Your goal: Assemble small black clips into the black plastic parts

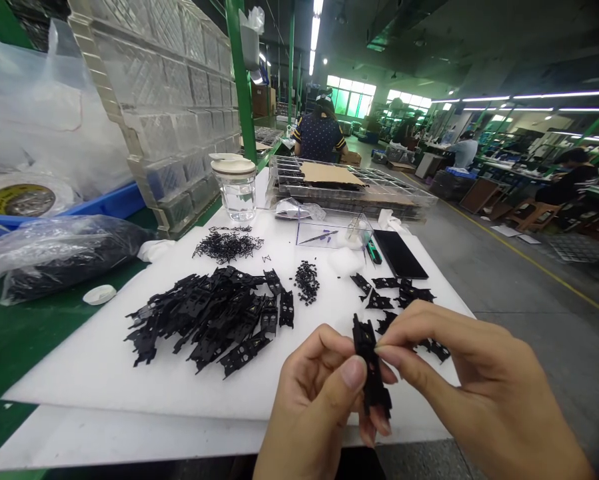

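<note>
A long black plastic part (pixel 372 373) is held upright near the lower middle, gripped between the thumb and fingers of my left hand (pixel 319 393). My right hand (pixel 459 373) pinches at the upper right side of that part; whatever small piece may be between its fingertips is hidden. Left of my hands lies a big heap of similar black parts (pixel 214 313). Behind the heap is a pile of thin black wire-like pieces (pixel 229 245). Tiny black pieces (pixel 306 283) form a small pile at the centre. More black parts (pixel 379 300) lie just beyond my right hand.
On the white foam sheet (pixel 104 373) stand a lidded clear jar (pixel 235 193), a clear box (pixel 309 233), a green cutter (pixel 372 249) and a black slab (pixel 400 254). Plastic trays (pixel 179 100) rise at the left. A person (pixel 320 133) sits ahead beyond stacked trays (pixel 339 187).
</note>
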The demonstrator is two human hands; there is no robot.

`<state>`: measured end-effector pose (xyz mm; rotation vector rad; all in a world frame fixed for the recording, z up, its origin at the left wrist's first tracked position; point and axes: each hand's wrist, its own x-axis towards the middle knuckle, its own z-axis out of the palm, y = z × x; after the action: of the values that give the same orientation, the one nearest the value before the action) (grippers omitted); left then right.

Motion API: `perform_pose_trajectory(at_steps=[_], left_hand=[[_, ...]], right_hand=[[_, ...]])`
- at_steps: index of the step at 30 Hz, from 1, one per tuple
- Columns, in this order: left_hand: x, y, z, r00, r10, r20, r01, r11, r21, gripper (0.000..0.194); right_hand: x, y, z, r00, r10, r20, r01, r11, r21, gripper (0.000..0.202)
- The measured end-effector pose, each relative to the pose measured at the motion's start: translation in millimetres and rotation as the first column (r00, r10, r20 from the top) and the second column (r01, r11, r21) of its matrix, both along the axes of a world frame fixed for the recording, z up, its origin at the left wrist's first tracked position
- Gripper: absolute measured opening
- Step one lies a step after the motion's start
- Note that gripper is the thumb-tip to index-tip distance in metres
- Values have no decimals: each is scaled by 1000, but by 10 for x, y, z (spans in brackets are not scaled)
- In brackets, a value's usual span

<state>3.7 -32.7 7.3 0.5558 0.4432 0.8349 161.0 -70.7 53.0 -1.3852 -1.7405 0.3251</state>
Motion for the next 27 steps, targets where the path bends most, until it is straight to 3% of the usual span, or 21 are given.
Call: perform_pose_trajectory(at_steps=[14, 27], left_hand=[[12, 5, -6, 999, 25, -19, -25, 1000, 10, 35], [23, -11, 10, 991, 93, -99, -87, 994, 60, 30]], right_hand=[[-20, -2, -50, 997, 2, -72, 1, 999, 33, 17], [12, 5, -83, 997, 3, 75, -9, 996, 84, 18]])
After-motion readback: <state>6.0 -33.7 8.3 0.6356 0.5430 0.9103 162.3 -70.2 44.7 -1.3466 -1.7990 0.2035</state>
